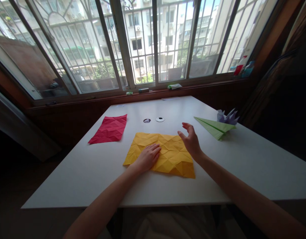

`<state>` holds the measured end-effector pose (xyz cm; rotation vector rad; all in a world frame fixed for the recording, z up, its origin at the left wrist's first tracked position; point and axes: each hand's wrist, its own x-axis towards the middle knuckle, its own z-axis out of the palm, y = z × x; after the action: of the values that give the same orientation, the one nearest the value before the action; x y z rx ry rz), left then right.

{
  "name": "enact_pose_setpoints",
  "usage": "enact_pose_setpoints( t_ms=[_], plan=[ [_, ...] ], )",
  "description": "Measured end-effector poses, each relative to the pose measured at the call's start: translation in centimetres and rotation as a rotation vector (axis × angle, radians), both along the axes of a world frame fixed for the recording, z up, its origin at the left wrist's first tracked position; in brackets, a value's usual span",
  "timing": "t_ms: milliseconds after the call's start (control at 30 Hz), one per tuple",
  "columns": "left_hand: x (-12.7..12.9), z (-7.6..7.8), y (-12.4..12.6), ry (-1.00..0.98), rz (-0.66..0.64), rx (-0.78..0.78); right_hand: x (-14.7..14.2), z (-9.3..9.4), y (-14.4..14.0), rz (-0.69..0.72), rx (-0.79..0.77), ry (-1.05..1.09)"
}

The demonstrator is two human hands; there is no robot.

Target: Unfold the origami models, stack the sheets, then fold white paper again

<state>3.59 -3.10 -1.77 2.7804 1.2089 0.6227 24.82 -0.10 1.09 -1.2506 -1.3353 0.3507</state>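
Head view, looking down at a white tabletop [93,172] set against a barred window. Centre, near the person: a yellow sheet [165,154] of creased paper, lying mostly flat w/ a grid of fold lines across it. Left hand [148,157] rests palm-down, fingers spread, on the sheet's left-near part, pinning it; it grips nothing. Right hand [190,139] hovers just above the sheet's right-far corner, open, fingers loosely curled, not touching paper as far as can be told. Left & farther: a red sheet [109,128], also creased, apart from the yellow one. Far centre: two small round discs [153,119] side by side. Right: a green paper plane [214,127], w/ a pale purple folded piece [227,117] just behind it. Judgement on working the sheet well: keep the left palm flat so the paper doesn't slide, bring the right hand down on the corner w/ fingertips, and follow the existing creases rather than forcing new ones; pressing too hard could blur the grid.
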Motion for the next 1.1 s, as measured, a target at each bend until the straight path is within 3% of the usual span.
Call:
enact_pose_setpoints(
  t_ms=[233,400,633,1100],
  plan=[
    [-0.1,-0.4,0.0,0.042,0.008,-0.032,-2.0,-1.0,-1.4,0.445,-0.075,-0.269],
    [0.1,-0.3,-0.1,0.029,0.017,-0.047,-3.0,-2.3,-2.1,0.589,-0.083,-0.589],
    [-0.2,-0.2,0.2,0.05,0.032,-0.111,-2.5,-2.8,-1.7,0.607,-0.103,-0.72],
    [-0.7,-0.1,0.7,0.082,0.131,-0.165,-2.3,-3.2,-1.5,0.6,-0.103,-0.754]
  ],
)
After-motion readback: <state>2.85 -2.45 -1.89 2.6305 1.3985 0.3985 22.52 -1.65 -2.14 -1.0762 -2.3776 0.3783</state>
